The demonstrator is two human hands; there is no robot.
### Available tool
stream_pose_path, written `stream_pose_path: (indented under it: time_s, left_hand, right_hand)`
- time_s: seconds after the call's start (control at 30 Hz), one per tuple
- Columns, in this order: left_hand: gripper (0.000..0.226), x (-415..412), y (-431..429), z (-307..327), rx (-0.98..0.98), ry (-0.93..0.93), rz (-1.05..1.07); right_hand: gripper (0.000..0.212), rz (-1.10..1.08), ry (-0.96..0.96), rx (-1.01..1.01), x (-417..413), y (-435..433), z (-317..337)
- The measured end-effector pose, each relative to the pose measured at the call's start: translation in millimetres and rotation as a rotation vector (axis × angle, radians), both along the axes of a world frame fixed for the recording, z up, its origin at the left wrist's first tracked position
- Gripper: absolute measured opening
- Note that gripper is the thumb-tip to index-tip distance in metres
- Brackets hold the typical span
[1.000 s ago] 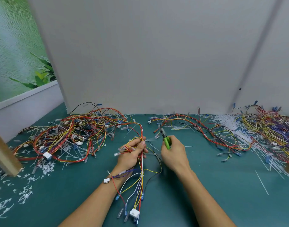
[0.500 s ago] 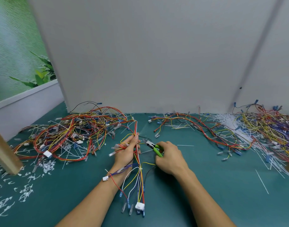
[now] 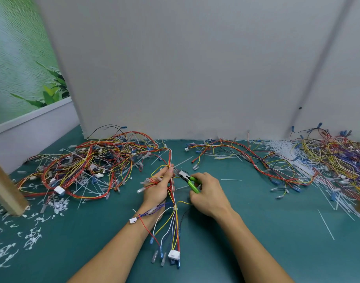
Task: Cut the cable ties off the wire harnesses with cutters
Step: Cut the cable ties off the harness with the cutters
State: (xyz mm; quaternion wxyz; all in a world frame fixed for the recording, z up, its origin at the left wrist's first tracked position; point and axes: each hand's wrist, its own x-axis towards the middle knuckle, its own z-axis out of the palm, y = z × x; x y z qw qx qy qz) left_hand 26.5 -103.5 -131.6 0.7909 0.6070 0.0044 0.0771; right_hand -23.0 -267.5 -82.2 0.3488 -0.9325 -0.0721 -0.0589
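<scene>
Your left hand (image 3: 157, 189) and harness (image 3: 173, 219) at frame middle, cutters (image 3: 190, 181) just right, wire heap (image 3: 83, 166) mid left, another heap (image 3: 330, 158) far right.

Teal-green flat desk (image 3: 256, 231); tangled red, yellow, blue and white wire harness (image 3: 172, 203); small metal cutters with bright green handles (image 3: 190, 181); scattered white plastic cable-tie offcuts (image 3: 32, 237); plain grey partition wall (image 3: 185, 68).

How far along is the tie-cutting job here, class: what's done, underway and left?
Done: cut tie scraps litter the mat at left. Underway: the left hand grips a harness; the right hand holds the green cutters at it. Left: a white tie binds that harness lower down; tangled heaps wait.
</scene>
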Motion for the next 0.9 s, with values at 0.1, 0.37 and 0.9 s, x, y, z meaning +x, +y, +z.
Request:
stream_pose_path:
  time_s: [0.1, 0.37, 0.9]
  left_hand:
    - [0.06, -1.2, 0.2, 0.4, 0.028, 0.002, 0.031]
    - [0.053, -5.2, -0.3, 4.3, 0.062, 0.021, 0.05]
    - [0.031, -13.2, -5.2, 12.6, 0.07, 0.051, 0.072]
  right_hand:
    - [0.035, -0.007, -0.004, 0.01, -0.1, 1.5, -1.4]
    - [0.022, -0.035, 0.01, 0.026, -0.1, 3.3, -3.7]
    - [0.016, -0.081, 0.032, 0.063, 0.3, 3.1, -4.1]
